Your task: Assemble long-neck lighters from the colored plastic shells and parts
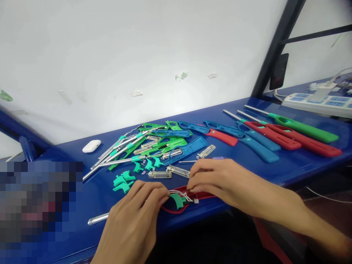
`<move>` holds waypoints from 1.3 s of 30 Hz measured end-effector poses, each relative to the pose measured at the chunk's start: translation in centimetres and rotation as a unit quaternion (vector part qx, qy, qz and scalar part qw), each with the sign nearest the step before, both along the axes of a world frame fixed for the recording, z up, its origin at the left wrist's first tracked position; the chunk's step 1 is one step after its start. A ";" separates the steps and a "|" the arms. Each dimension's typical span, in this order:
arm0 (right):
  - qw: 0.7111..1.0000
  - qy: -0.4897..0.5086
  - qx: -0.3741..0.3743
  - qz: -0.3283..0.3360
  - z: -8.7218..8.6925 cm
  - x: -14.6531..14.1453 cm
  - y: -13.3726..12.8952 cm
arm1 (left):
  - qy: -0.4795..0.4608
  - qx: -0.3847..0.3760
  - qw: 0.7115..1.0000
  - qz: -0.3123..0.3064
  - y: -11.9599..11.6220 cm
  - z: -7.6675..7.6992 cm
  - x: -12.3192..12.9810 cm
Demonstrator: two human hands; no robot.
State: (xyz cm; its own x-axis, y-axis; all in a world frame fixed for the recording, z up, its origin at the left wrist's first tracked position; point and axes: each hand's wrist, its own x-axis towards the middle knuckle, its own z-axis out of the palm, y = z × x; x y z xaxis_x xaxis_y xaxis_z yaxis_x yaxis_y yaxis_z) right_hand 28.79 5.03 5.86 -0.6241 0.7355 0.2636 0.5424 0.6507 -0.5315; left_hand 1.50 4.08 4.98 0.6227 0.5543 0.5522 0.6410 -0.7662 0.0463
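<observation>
At the table's front edge lies an open red lighter shell (pixel 206 195), with a teal trigger (pixel 178 201) and looped white wires (pixel 179 192) in it. My left hand (pixel 137 214) is closed on the shell's front end, and a metal tube (pixel 98 219) sticks out to the left beyond it. My right hand (pixel 217 179) reaches over the handle part, fingers pinched together close to the wires. Whatever sits between those fingertips is hidden. Clear fuel tanks (pixel 160 175) and loose teal triggers (pixel 123 186) lie just behind my hands.
Green and blue shell halves (pixel 189 148) and metal tubes (pixel 121 160) are heaped mid-table. Several whole lighters (pixel 305 126) lie at the right. A white earbud case (pixel 91 146) is at the back left. A screwdriver (pixel 189 161) lies behind my right hand. A power strip (pixel 316 101) stands far right.
</observation>
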 end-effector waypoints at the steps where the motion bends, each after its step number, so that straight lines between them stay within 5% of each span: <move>1: 1.000 -0.009 0.002 0.006 0.3 -0.1 0.1 | 0.000 -0.001 1.000 0.000 0.0 0.0 0.0; 13: 0.990 -0.103 0.090 0.046 2.4 -0.6 0.8 | -0.002 -0.014 1.000 0.000 0.0 -0.1 0.0; 30: 0.960 -0.190 0.179 0.104 2.7 -2.1 1.7 | -0.005 -0.006 1.000 0.000 0.1 -0.3 -0.1; 39: 0.975 -0.161 0.130 0.082 2.7 -2.0 1.8 | -0.016 -0.012 1.000 -0.001 -0.2 -0.2 0.0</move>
State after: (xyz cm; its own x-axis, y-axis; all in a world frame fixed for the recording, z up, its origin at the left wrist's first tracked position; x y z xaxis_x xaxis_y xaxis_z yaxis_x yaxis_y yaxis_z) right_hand 26.83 6.79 8.57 -0.8088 0.5534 0.1990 0.5310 0.8327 -0.1571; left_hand 1.48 3.83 4.80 0.6062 0.5661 0.5586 0.6376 -0.7658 0.0841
